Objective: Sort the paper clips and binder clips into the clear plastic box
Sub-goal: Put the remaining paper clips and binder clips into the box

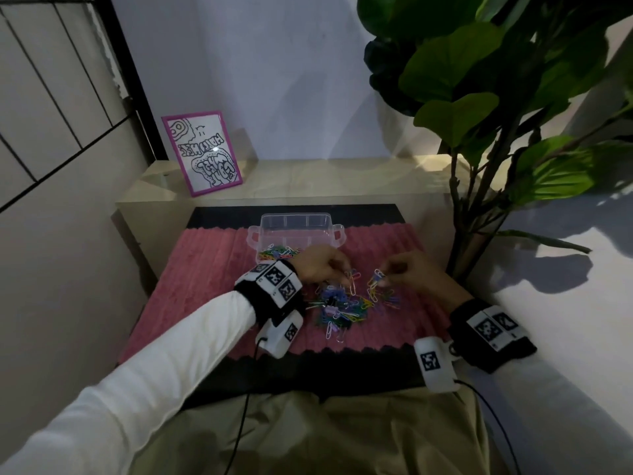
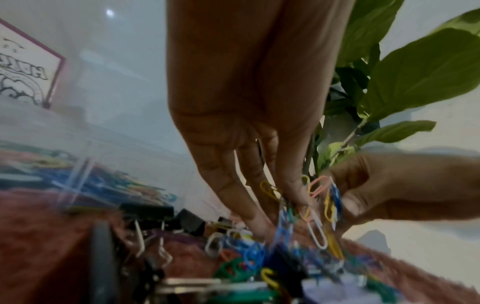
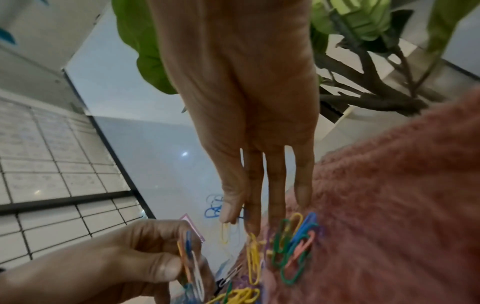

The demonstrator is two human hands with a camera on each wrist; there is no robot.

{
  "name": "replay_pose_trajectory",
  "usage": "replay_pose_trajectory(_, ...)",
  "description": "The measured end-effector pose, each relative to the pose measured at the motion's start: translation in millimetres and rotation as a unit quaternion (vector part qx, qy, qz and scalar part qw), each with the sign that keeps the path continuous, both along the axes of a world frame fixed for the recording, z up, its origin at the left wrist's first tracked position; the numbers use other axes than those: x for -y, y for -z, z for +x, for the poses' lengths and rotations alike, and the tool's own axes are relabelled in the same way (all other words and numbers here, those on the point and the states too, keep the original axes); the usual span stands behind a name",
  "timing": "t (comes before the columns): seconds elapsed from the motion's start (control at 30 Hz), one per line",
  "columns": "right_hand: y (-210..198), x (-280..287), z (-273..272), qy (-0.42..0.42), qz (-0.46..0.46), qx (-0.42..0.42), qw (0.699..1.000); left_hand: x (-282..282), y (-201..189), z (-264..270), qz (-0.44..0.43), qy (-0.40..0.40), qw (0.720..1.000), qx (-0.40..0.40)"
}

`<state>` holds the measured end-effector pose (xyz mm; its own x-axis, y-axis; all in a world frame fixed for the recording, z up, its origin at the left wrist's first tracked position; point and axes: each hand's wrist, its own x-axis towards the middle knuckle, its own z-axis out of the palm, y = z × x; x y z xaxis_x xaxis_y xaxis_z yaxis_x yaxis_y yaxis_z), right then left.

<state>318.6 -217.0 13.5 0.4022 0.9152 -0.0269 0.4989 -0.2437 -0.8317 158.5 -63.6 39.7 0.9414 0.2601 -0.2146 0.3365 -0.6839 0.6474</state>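
A heap of coloured paper clips and binder clips [image 1: 342, 308] lies on the pink mat [image 1: 212, 269]. Beyond it stands the clear plastic box [image 1: 295, 223], with paper clips in its near left compartment [image 1: 278, 252]. My left hand [image 1: 346, 277] hovers over the heap's far edge and pinches a few paper clips [image 2: 284, 207]. Just to its right, my right hand [image 1: 382, 279] pinches a small bunch of paper clips [image 1: 376, 281] too. Black binder clips [image 2: 148, 209] show at the heap's left in the left wrist view. Loose clips [image 3: 293, 246] lie under my right hand [image 3: 239, 220].
A pink-framed drawing [image 1: 202, 152] leans on the pale shelf behind the mat. A large-leaved plant [image 1: 479, 97] rises at the right, its stem close to my right wrist. A white wall stands to the left of the desk.
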Motion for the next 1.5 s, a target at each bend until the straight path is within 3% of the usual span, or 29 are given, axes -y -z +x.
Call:
replay_pose_trajectory(0.23,-1.5,-3.2,-10.2,0.038,0.066,-0.152,0.985,-16.7,-10.3,-21.0,-0.178,-0.079,0.978,0.068)
replay_pose_trajectory(0.3,-3.6,-4.1,-12.6,0.032,0.065,-0.16,0.984,-20.3,-9.2,-26.4,-0.192,-0.089,0.975,0.067)
replay_pose_trajectory(0.57,2.7,-5.3,-15.3,0.021,0.031,-0.135,0.99,-14.2,-2.0,-30.2,-0.066,-0.069,0.995,0.039)
replay_pose_trajectory(0.77,6.4,0.2,-13.2,0.028,0.039,-0.14,0.989,-19.3,-17.2,-35.9,0.027,-0.03,0.997,0.071)
replay_pose_trajectory(0.97,8.4,1.3,-13.8,0.036,0.045,-0.165,0.985,-58.6,-35.3,-49.1,0.072,-0.123,0.978,0.154)
replay_pose_trajectory(1.07,3.0,-5.1,-16.5,0.043,0.058,-0.182,0.981,-73.8,-30.8,-53.4,0.093,-0.137,0.976,0.14)
replay_pose_trajectory(1.27,-31.6,-37.0,-26.8,0.002,0.091,-0.102,0.991,-71.9,-15.6,-60.2,0.173,-0.116,0.977,0.049)
replay_pose_trajectory(1.43,-46.4,-88.3,-38.5,-0.012,0.069,-0.031,0.997,-53.6,-20.0,-66.7,0.188,-0.174,0.954,0.157)
replay_pose_trajectory(1.5,-43.4,-104.4,-42.7,-0.026,0.029,0.016,0.999,-39.0,-20.6,-68.6,0.171,-0.152,0.956,0.183)
